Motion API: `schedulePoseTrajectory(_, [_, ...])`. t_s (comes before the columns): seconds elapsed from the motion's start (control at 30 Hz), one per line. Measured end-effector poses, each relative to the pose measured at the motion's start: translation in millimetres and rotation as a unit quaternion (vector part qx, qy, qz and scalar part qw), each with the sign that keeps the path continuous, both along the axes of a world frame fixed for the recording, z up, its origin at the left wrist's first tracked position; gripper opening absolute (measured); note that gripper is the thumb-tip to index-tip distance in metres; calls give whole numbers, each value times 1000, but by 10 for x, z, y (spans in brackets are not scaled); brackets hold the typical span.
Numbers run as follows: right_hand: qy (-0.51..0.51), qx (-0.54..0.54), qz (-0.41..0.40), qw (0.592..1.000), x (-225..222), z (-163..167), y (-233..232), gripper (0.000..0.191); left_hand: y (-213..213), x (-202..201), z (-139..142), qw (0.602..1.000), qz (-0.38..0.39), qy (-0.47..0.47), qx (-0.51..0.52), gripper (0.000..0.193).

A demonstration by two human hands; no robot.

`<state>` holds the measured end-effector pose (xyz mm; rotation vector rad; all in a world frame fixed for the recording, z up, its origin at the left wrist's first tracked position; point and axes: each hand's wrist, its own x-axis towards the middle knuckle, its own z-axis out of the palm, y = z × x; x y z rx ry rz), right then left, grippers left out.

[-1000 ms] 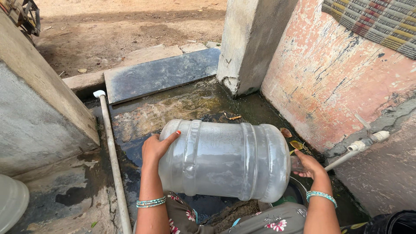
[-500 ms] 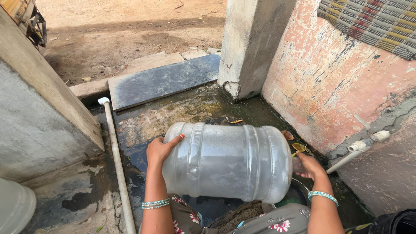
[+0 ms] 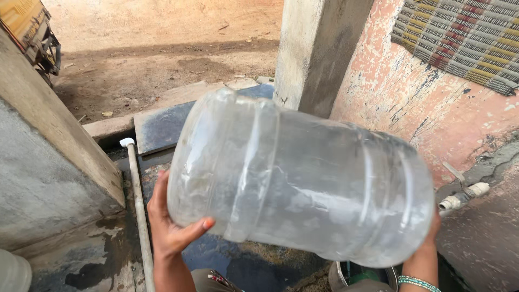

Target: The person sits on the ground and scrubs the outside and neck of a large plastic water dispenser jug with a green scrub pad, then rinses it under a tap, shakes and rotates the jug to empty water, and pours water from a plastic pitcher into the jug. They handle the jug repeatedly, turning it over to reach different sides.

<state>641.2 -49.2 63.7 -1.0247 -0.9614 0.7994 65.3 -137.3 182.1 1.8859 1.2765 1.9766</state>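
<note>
- You are holding a large, clear, ribbed plastic water jug [image 3: 303, 178] on its side with both bare hands, raised above a wet, dark drain channel [image 3: 254, 265] between a grey concrete wall [image 3: 48, 178] and a peeling pink plastered wall [image 3: 432, 113];
- Your left hand [image 3: 173, 224] is cupping the jug's flat end, palm pressed to the plastic and thumb curled under the rim; your right hand [image 3: 430, 235] is bracing the opposite end, mostly hidden behind the jug, so you cannot tell how its fingers are lying, though it is plainly bearing the load;
- A thin white plastic pipe [image 3: 138, 200] is running along the ground just beside your left wrist, and a short white pipe stub [image 3: 465, 194] is jutting from the pink wall near your right hand; a round metal pot [image 3: 340, 276] is sitting below the jug;
- To handle this well, judging by the smooth wet plastic, you are best keeping both palms spread wide at the ends and the weight level, since a one-sided tilt could slip the jug from your grasp;
- Compared with half a second ago, the jug is now lifted higher and closer to your face, its left end tipped upward; your hands are keeping their places at either end.
</note>
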Motion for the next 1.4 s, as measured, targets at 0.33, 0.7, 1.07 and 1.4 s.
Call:
schedulePoseTrajectory(0.33, [-46, -480, 2, 876, 140, -981, 357, 83, 981, 120, -993, 838, 171, -38, -517, 99])
schedulePoseTrajectory(0.7, [9, 250, -87, 964, 383, 5, 291, 45, 868, -140, -620, 918, -193, -345, 21, 91])
schedulePoseTrajectory(1.07, [-25, 27, -54, 998, 102, -158, 283, 51, 538, 68, -707, 945, -169, -167, 224, 102])
schedulePoseTrajectory(1.4, [-91, -511, 36, 854, 130, -1052, 555, 58, 1312, 63, -1564, 821, 165, -23, -546, 119])
